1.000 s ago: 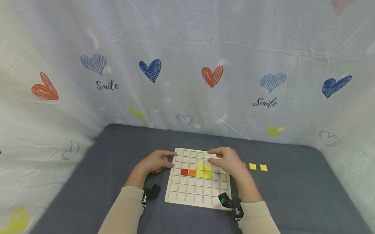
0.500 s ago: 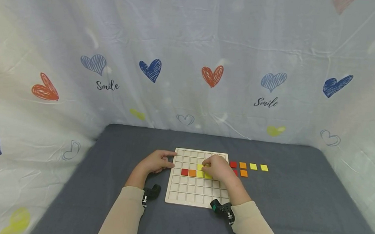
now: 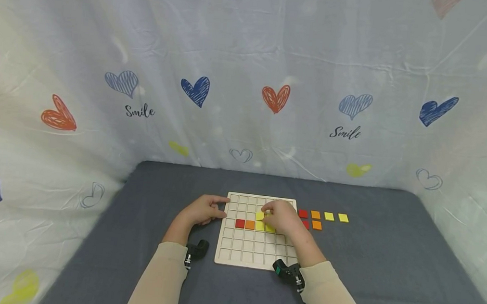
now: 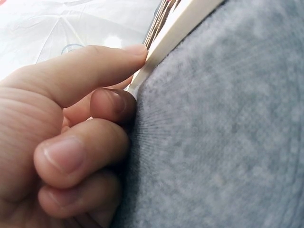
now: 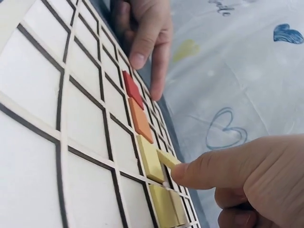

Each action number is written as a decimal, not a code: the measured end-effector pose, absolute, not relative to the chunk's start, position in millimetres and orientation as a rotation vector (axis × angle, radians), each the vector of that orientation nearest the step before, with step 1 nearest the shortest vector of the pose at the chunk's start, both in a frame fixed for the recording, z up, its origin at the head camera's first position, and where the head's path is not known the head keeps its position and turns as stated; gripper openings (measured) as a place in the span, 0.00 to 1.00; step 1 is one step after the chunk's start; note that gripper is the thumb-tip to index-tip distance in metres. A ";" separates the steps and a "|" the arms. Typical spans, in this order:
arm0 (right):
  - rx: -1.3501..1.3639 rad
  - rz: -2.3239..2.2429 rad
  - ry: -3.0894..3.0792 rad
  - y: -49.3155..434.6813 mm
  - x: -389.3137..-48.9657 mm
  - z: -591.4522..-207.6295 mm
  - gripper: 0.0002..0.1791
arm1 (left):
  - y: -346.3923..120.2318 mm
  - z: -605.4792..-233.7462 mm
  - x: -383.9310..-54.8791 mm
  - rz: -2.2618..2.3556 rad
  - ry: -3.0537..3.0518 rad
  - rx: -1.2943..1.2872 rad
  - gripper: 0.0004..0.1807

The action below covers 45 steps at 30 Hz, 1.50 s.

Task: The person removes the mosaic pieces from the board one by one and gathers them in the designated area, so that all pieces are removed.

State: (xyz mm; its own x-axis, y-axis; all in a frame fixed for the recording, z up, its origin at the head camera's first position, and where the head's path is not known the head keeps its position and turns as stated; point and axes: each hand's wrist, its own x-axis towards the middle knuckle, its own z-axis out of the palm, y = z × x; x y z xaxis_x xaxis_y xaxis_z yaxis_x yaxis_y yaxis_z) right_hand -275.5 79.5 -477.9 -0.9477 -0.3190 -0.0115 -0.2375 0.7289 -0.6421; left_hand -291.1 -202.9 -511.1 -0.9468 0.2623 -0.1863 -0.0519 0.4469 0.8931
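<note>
A pale wooden grid board (image 3: pixel 256 260) lies on the grey cloth. My left hand (image 3: pixel 200 209) rests at its left edge, thumb and index finger extended and touching the rim; the other fingers (image 4: pixel 84 154) are curled in loosely. On the board, a red tile (image 3: pixel 239 223) and an orange tile (image 3: pixel 249 225) sit in one row beside yellow tiles (image 5: pixel 151 158). My right hand (image 3: pixel 282 218) pinches the back-left yellow tile (image 3: pixel 259 216), which is tilted out of its cell. The right thumb (image 5: pixel 183 174) shows against this tile; my hand partly hides the yellow tiles to its right.
Right of the board lie loose red (image 3: pixel 303 213), orange (image 3: pixel 315 215) and yellow (image 3: pixel 329 216) tiles in two short rows. A light curtain (image 3: pixel 237 122) with printed hearts hangs behind the table and along both sides.
My right hand has moved down and left from the board's back right onto the yellow tiles, uncovering the loose ones. One yellow tile, flat before, now tilts. The left hand has stayed put.
</note>
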 end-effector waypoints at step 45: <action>-0.159 -1.304 2.685 247.9 -274.2 -433.4 0.27 | -202.4 -508.2 -288.8 1.487 2.415 0.186 0.31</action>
